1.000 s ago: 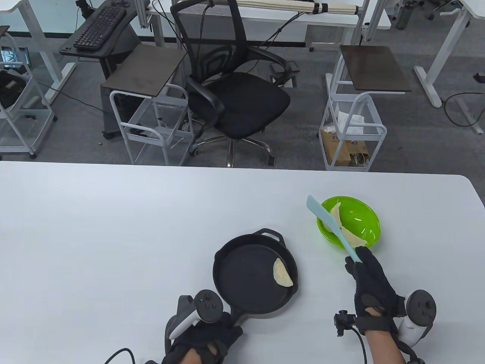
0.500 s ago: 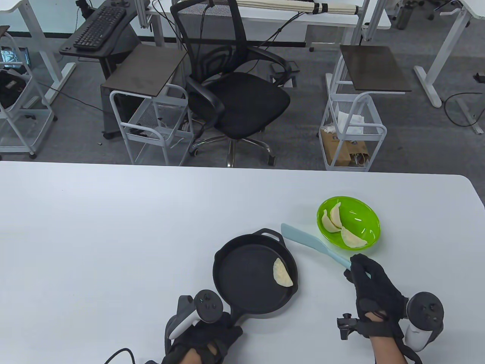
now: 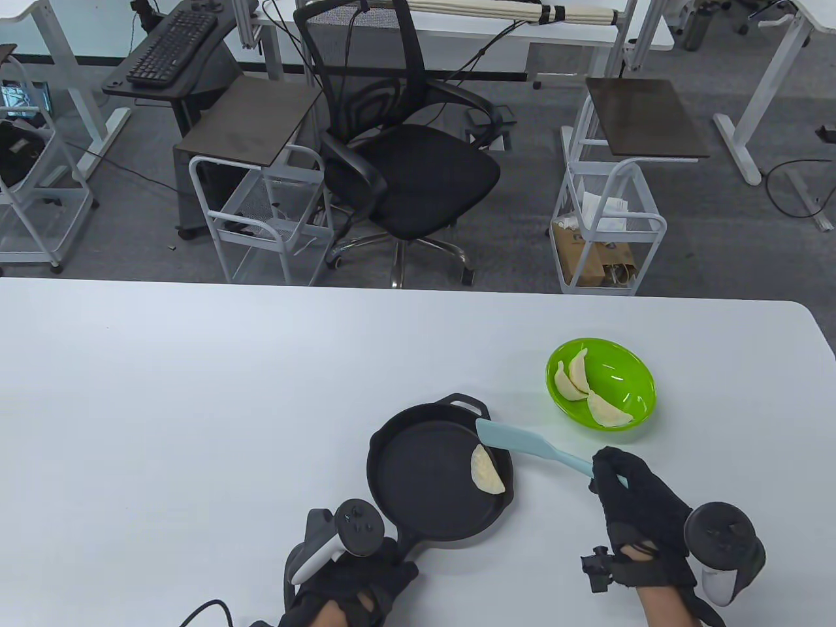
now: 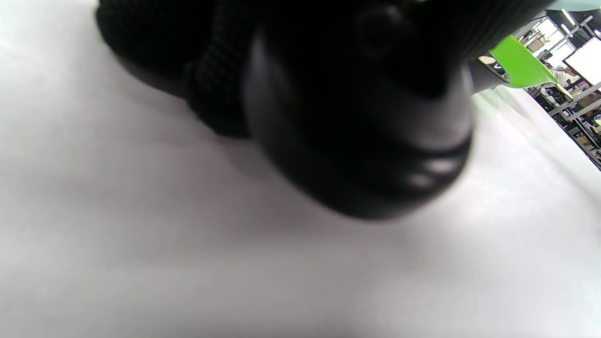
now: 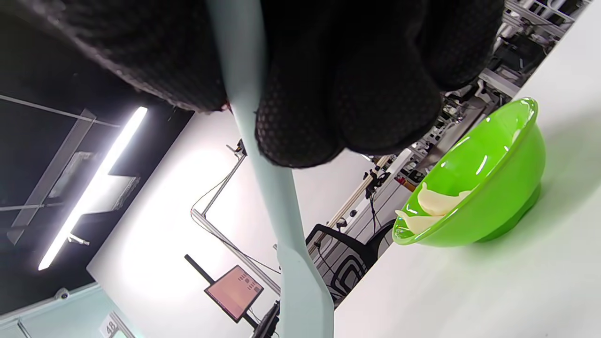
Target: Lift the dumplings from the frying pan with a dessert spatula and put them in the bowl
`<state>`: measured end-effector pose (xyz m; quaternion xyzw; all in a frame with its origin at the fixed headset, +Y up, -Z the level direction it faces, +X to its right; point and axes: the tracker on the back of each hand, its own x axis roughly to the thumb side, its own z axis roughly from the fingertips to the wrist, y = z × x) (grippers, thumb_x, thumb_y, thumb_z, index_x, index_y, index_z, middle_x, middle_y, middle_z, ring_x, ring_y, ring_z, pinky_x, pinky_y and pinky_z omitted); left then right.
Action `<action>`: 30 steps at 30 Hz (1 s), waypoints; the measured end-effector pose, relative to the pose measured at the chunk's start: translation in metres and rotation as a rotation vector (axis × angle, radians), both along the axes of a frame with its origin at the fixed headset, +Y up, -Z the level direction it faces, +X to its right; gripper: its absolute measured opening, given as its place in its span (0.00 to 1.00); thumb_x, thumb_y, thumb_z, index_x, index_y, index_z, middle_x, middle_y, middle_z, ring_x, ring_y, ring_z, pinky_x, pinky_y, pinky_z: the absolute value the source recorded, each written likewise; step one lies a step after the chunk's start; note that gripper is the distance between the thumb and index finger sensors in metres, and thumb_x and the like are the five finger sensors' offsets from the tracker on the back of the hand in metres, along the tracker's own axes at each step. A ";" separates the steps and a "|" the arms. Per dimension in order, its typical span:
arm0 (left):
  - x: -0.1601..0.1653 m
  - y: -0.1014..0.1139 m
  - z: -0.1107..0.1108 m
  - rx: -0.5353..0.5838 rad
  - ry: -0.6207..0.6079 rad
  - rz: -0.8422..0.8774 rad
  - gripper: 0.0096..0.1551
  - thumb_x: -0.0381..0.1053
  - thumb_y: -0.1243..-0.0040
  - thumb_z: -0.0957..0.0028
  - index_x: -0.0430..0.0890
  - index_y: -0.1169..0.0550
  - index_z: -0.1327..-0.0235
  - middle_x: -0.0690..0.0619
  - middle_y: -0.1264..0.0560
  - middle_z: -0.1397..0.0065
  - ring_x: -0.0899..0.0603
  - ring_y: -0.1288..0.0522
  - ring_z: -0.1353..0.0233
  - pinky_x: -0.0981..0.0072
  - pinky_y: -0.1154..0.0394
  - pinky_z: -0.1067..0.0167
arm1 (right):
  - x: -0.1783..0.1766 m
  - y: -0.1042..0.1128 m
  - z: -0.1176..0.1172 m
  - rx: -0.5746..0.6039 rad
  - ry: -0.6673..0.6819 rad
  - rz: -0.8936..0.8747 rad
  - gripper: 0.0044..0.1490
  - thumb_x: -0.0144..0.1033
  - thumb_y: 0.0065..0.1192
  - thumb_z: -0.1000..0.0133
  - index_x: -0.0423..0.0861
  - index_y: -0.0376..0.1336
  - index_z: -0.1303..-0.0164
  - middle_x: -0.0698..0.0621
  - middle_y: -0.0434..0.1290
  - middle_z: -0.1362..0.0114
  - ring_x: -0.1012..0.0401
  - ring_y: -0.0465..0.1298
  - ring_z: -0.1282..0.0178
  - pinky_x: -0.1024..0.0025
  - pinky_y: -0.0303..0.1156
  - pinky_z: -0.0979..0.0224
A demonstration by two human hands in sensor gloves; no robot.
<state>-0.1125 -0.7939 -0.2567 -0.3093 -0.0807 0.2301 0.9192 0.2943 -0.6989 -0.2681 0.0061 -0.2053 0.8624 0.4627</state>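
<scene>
- Right hand point(image 3: 637, 506) grips the pale-blue silicone dessert spatula point(image 3: 522, 446), blade over the black cast-iron frying pan's point(image 3: 418, 480) rim beside one dumpling point(image 3: 485, 470).
- Left hand point(image 3: 356, 578) clasps the pan handle.

Two gloved hands with strapped trackers

Left hand point(image 3: 353, 584) and right hand point(image 3: 643, 516): black mesh-knit sensor gloves, bare wrists below the cuffs. Left tracker point(image 3: 356, 526) has a dark round head with small buttons and a white grip; right tracker point(image 3: 722, 539) likewise. Small black wrist camera point(image 3: 597, 567) with a black cable on the right.
</scene>
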 end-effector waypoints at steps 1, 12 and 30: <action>0.000 0.000 0.000 -0.001 0.000 0.000 0.39 0.71 0.45 0.50 0.49 0.29 0.32 0.60 0.12 0.58 0.49 0.15 0.63 0.50 0.22 0.53 | -0.001 0.001 0.000 0.007 -0.003 0.016 0.27 0.44 0.71 0.40 0.37 0.71 0.42 0.38 0.82 0.50 0.42 0.80 0.55 0.38 0.67 0.31; 0.000 0.000 0.000 0.000 0.000 0.000 0.39 0.71 0.45 0.50 0.49 0.29 0.32 0.59 0.11 0.58 0.49 0.15 0.63 0.50 0.22 0.53 | -0.008 0.005 0.003 0.039 -0.005 0.113 0.27 0.44 0.71 0.40 0.36 0.71 0.43 0.38 0.83 0.51 0.42 0.80 0.55 0.38 0.67 0.31; 0.000 0.000 0.000 -0.002 -0.003 0.008 0.39 0.70 0.44 0.50 0.48 0.29 0.32 0.59 0.11 0.58 0.49 0.15 0.63 0.50 0.22 0.53 | 0.002 -0.018 -0.022 -0.167 0.276 0.042 0.27 0.45 0.75 0.42 0.39 0.72 0.43 0.39 0.83 0.49 0.42 0.80 0.52 0.35 0.65 0.29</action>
